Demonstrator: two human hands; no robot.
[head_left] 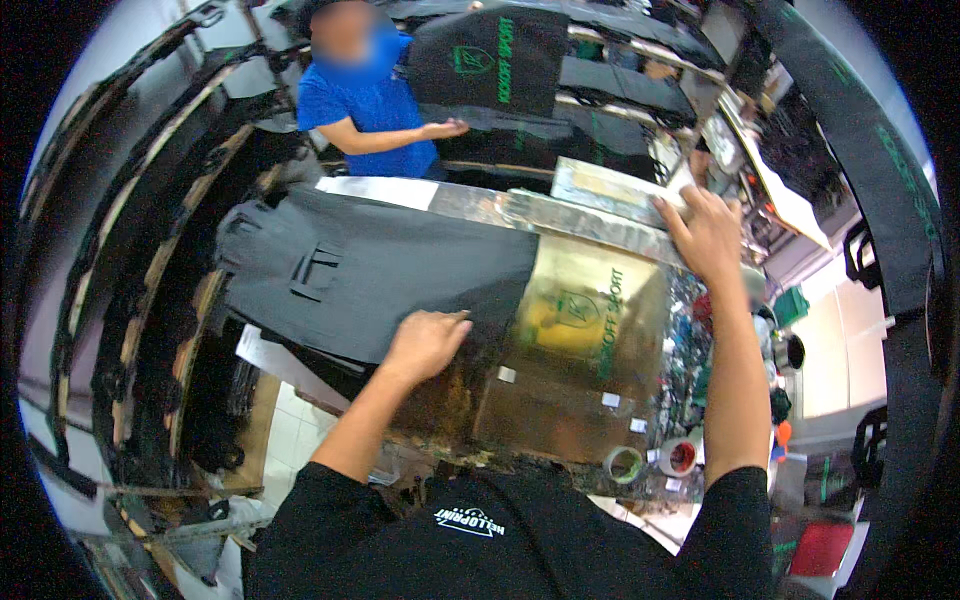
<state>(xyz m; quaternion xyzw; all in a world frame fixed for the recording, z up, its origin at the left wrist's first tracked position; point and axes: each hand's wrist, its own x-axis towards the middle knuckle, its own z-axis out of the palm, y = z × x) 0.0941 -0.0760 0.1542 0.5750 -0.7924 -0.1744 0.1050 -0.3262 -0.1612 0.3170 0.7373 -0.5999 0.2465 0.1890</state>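
A stack of flat black fabric bags with cut-out handles at its left end lies across the worktable. My left hand is at the stack's near right edge, its fingers curled on the top bag. Right of the stack, a brown board has a yellowish patch with a green crest and lettering. My right hand is at the far right, fingers bent over the edge of a pale, stained screen-printing frame. Its fingertips are partly hidden.
Across the table a person in blue stands beside a printed black bag. Racks with dark fabric line the left. Two tape rolls, one green and one red, lie near the front edge. A metal can stands right.
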